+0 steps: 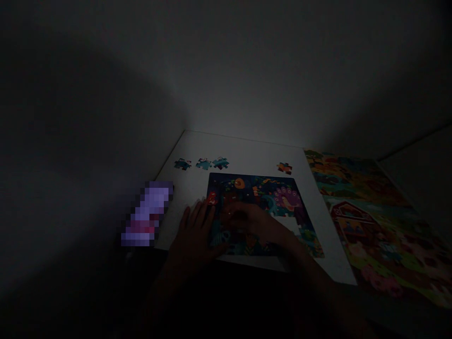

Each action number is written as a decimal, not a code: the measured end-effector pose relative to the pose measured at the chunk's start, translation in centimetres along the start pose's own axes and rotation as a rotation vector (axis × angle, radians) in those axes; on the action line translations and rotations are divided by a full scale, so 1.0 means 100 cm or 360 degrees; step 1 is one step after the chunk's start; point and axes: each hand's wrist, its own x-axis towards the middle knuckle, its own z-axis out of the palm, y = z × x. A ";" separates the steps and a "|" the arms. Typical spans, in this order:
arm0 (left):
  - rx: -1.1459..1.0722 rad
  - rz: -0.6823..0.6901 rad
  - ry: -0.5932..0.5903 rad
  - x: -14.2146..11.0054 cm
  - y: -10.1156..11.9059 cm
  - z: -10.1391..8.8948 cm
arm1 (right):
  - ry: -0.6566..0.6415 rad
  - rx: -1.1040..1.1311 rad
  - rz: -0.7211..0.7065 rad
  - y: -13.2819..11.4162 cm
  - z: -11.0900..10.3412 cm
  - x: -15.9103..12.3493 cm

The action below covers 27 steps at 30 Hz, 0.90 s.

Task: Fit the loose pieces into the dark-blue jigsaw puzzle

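My left hand lies flat with its fingers spread on the left edge of a partly assembled jigsaw puzzle, which shows a peacock on a dark blue ground. My right hand rests over the puzzle's middle, its fingers bunched; the dim light hides whether they hold a piece. A white gap shows at the puzzle's lower right. Three loose puzzle pieces lie in a row beyond it, and a separate orange and dark piece sits to the far right.
All this lies on a white board set against a pale wall corner. To its right lies a colourful farm picture with a red barn. A pixelated purple object sits at the board's left edge. The room is very dim.
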 end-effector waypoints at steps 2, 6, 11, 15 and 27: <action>0.0022 0.0009 -0.0004 0.000 0.000 0.000 | 0.0091 -0.0213 -0.0038 0.000 0.006 -0.003; 0.0039 -0.0002 0.0010 0.001 0.000 -0.001 | 0.0224 -0.0705 -0.0204 -0.001 0.015 -0.006; 0.0093 0.0039 0.0062 0.001 0.001 -0.001 | 0.0459 -0.1135 -0.0236 0.003 0.035 -0.013; 0.0106 0.0023 0.0071 0.001 0.001 0.000 | 0.0669 -0.1484 -0.0274 0.021 0.055 -0.019; 0.0121 0.0104 0.0457 0.008 -0.005 0.008 | 0.1160 -0.1187 -0.0457 0.022 0.056 -0.041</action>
